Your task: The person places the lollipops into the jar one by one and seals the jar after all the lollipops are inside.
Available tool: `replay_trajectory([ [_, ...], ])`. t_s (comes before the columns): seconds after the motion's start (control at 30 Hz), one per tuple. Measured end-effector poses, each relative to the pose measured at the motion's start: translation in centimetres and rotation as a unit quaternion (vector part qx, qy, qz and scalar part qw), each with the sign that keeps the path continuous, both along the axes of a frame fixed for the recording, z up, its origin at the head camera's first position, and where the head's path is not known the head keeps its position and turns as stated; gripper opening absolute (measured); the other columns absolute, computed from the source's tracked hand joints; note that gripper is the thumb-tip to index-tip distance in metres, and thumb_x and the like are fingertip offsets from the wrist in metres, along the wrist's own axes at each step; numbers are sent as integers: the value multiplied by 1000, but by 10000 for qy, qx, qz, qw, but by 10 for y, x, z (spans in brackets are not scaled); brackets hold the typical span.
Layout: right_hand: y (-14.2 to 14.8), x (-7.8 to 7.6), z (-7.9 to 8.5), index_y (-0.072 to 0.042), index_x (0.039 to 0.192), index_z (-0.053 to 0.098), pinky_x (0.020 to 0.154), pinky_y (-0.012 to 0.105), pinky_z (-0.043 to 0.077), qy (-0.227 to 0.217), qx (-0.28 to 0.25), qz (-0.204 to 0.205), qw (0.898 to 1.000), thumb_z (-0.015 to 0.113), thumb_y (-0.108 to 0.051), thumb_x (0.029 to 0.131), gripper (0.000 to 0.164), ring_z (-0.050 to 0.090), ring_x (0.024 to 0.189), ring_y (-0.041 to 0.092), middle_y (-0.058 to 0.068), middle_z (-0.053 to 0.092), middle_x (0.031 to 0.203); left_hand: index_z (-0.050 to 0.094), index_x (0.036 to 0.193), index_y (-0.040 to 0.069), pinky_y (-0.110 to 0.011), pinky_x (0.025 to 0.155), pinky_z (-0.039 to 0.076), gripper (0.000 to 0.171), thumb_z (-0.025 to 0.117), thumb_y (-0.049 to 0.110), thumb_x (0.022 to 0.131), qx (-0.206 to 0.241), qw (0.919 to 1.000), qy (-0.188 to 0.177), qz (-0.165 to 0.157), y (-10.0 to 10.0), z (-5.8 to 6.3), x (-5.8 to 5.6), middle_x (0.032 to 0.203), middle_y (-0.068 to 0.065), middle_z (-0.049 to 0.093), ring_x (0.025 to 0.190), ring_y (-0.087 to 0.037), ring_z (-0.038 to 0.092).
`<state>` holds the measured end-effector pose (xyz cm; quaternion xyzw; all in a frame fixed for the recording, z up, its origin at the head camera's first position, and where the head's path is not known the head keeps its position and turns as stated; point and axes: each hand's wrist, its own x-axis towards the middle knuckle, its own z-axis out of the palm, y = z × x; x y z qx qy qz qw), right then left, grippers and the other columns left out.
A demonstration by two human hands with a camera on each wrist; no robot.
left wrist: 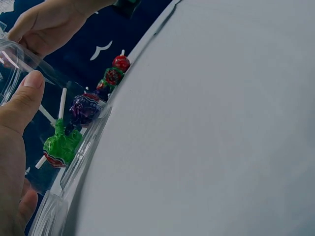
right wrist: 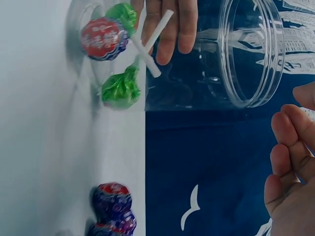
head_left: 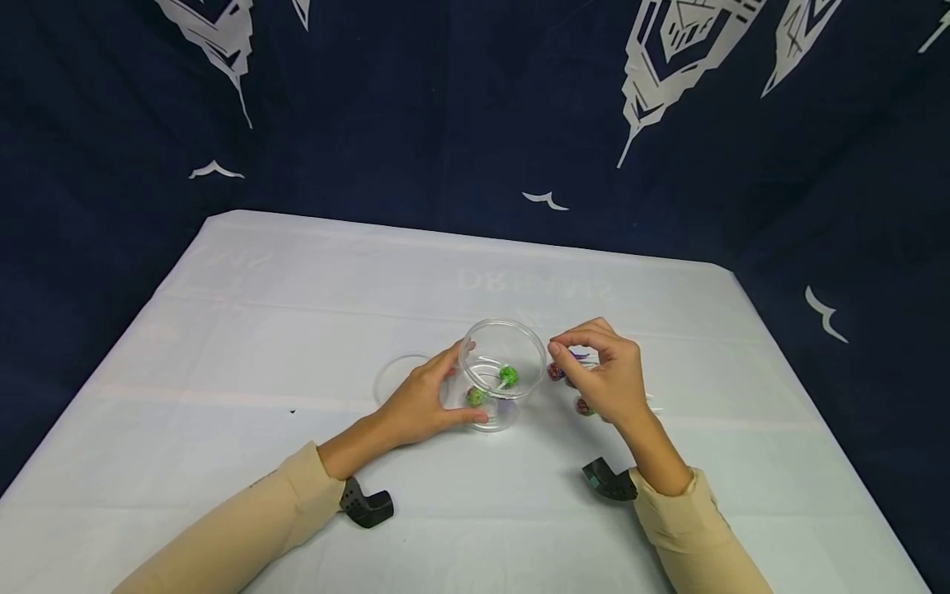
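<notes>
My left hand [head_left: 423,404] grips a clear plastic jar [head_left: 496,321], its thumb and fingers around the wall. The jar stands on the table, mouth up. Inside lie green-wrapped lollipops [head_left: 508,376] and a purple-and-red one [right wrist: 104,39], their white sticks pointing up at angles. Just right of the jar's rim, my right hand [head_left: 604,371] hovers with loosely bent fingers; nothing shows between thumb and fingertips. Below and behind that hand, more wrapped lollipops [head_left: 556,371] lie on the table, partly hidden by it.
A clear round lid [head_left: 401,358] lies left of the jar, partly behind the left hand. White cloth covers the table [head_left: 223,355]. A dark blue patterned curtain [head_left: 445,107] hangs behind it. A small dark speck [head_left: 293,411] is on the cloth at left.
</notes>
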<state>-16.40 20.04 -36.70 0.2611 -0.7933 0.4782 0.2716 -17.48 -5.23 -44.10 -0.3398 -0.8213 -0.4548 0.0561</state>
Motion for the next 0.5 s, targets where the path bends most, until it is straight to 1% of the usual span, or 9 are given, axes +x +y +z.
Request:
replay_trajectory([
  [0.13, 5, 3, -3, -1, 75, 70, 69, 22, 44, -22, 25, -106, 9999, 72, 7, 73, 9, 54, 75, 15, 3, 66, 72, 26, 144, 8, -32, 92, 44, 99, 75, 50, 69, -2, 10000, 28, 22, 0, 0, 0, 132, -9, 47, 111, -20, 51],
  [0.27, 6, 11, 0, 2, 74, 69, 65, 19, 43, -61, 105, -244, 9996, 71, 13, 70, 11, 53, 74, 16, 7, 65, 71, 26, 144, 10, -32, 92, 44, 99, 74, 51, 69, -8, 10000, 13, 20, 0, 1, 0, 132, -10, 47, 111, -19, 51],
  [0.4, 3, 21, 7, 6, 73, 68, 67, 18, 43, -112, 195, -345, 9992, 69, 15, 70, 9, 53, 73, 20, 13, 64, 70, 24, 145, 14, -30, 92, 44, 98, 73, 53, 69, -3, 10000, 18, -13, 0, 0, 0, 133, -10, 47, 112, -18, 50],
  [0.47, 3, 24, 9, 8, 72, 67, 71, 19, 44, -148, 227, -424, 9987, 68, 16, 70, 9, 53, 73, 22, 15, 64, 70, 23, 146, 15, -30, 92, 44, 99, 71, 55, 70, -2, 10000, 36, -14, 0, -1, 0, 132, -9, 47, 112, -17, 50],
  [0.5, 3, 26, 8, 8, 72, 66, 71, 19, 44, -158, 243, -465, 9985, 68, 16, 70, 9, 53, 73, 23, 16, 64, 69, 23, 146, 16, -29, 92, 44, 99, 71, 56, 69, 3, 10000, 35, -17, 0, -1, 0, 132, -9, 47, 112, -17, 50],
])
